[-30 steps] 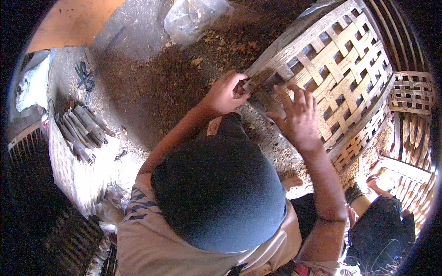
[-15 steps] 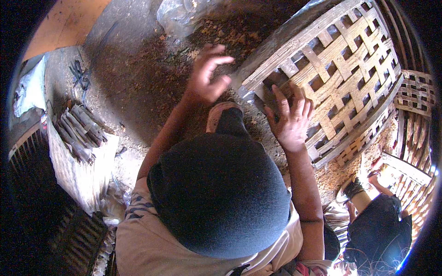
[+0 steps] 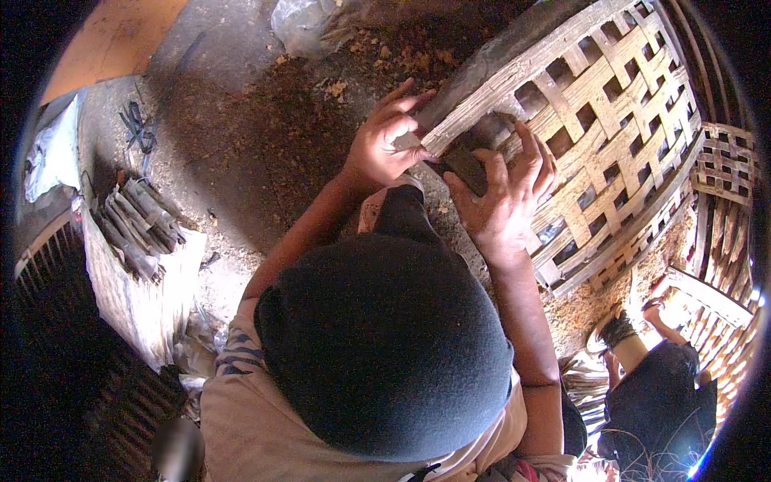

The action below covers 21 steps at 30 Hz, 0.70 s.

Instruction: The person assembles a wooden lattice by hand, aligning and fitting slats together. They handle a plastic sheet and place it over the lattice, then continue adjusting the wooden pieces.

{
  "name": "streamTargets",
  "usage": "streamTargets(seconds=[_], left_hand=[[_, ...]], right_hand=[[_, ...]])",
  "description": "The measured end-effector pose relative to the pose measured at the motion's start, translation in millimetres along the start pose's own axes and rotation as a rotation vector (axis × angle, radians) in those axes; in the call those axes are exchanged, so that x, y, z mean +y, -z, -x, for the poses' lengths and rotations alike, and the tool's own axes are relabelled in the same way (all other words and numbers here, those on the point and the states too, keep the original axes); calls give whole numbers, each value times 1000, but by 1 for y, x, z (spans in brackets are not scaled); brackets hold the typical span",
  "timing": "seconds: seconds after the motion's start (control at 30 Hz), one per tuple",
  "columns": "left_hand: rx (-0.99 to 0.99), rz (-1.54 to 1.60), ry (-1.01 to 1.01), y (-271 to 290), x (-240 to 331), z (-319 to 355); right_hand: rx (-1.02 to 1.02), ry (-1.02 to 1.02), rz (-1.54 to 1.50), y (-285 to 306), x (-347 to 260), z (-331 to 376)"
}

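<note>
A large woven bamboo panel with a wooden frame leans on the right, its near corner between my hands. At the end of its frame bar, my left hand is closed, with thumb and forefinger meeting the wood at the corner. My right hand is curled over the panel's lower edge, fingers on the weave and thumb below. A dark flat piece shows between that thumb and forefinger; whether it belongs to the panel is unclear.
A bundle of dark strips lies in a pale wrapping at left, below a black cord tangle. A clear plastic bag rests on the littered floor. At lower right is another person; a blurred round shape shows lower left.
My left hand has moved right to the panel's corner and closed there. My right hand's fingers have curled more around the edge. A blurred shape has appeared at lower left.
</note>
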<state>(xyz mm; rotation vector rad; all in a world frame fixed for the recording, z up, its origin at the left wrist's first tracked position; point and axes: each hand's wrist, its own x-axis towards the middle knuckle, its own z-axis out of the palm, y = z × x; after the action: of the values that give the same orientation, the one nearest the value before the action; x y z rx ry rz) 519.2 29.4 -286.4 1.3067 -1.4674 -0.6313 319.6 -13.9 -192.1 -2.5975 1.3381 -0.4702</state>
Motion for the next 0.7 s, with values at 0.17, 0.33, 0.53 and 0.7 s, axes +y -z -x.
streamTargets(seconds=[0.17,0.33,0.53,0.7], left_hand=[[-71,-91,-36,21,-9,0],[291,-401,307,48,-28,7],[-216,-246,-296,26,14,50],[-636,-306,-579,-34,39,35]], right_hand=[[-24,-16,-58,16,-7,-8],[28,-26,-125,15,-4,-5],[9,-48,-123,27,-8,-9],[13,-41,-189,34,-13,-13]])
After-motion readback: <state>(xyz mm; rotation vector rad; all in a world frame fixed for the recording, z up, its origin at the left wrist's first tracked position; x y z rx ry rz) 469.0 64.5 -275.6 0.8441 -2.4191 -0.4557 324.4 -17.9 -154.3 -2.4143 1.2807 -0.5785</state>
